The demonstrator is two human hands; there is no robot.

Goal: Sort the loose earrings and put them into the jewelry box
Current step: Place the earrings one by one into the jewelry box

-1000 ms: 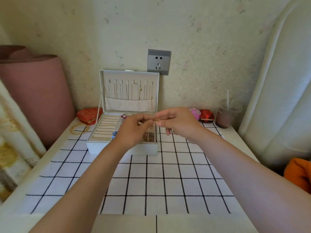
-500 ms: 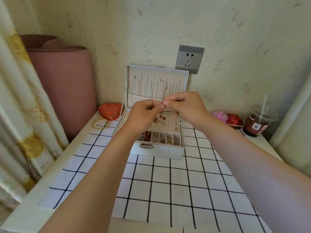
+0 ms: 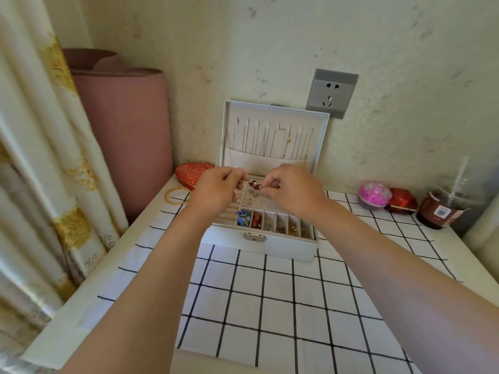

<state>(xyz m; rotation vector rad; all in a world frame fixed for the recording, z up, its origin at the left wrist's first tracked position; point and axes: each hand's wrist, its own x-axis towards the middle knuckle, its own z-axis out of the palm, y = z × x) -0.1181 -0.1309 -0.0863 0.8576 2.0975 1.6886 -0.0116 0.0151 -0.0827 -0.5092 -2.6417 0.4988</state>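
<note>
From the head view, both hands hang over the open jewelry box (image 3: 270, 248) at the back of the checked cloth (image 3: 270, 306). The right hand (image 3: 295, 191) pinches a small red-beaded earring (image 3: 256, 184) above the box's peg tray. The left hand (image 3: 216, 191) is curled, its thumb and forefinger close together just beside the earring; I cannot tell if they grip anything. A gold bangle (image 3: 177, 195) lies left of the box.

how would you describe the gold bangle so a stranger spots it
Find the open white jewelry box by the wall. Left of it, in front of the red heart-shaped case, lies the gold bangle: the only thin open hoop there.
</note>
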